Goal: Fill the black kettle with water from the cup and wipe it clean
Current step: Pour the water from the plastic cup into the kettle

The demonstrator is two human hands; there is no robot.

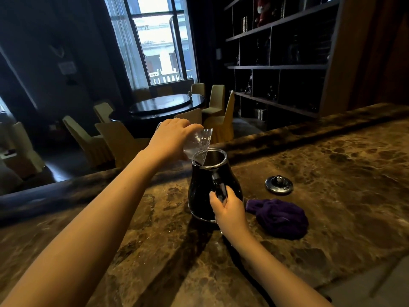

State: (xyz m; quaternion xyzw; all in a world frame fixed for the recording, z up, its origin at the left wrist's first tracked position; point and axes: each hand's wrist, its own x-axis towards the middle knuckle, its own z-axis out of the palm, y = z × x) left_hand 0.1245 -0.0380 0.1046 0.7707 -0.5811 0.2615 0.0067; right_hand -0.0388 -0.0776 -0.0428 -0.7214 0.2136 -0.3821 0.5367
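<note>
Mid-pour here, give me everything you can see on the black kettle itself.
The black kettle is glossy, pear-shaped, with a metal-looking rim around its open mouth and a silvery band at the base. It stands upright on the marble counter, lid off. The right hand grips its handle; the clear cup, tipped by the left hand, rests at its rim.

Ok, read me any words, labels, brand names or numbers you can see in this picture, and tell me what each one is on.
No text is readable anywhere in this view.
Black kettle: no brand or marking shows.
Kettle lid: no lettering shows.
Clear plastic cup: plain.
Purple cloth: no tag visible.
Pale sign on the dark wall: too small and blurred to read.
Items on the bookshelf: too dark to read.
</note>
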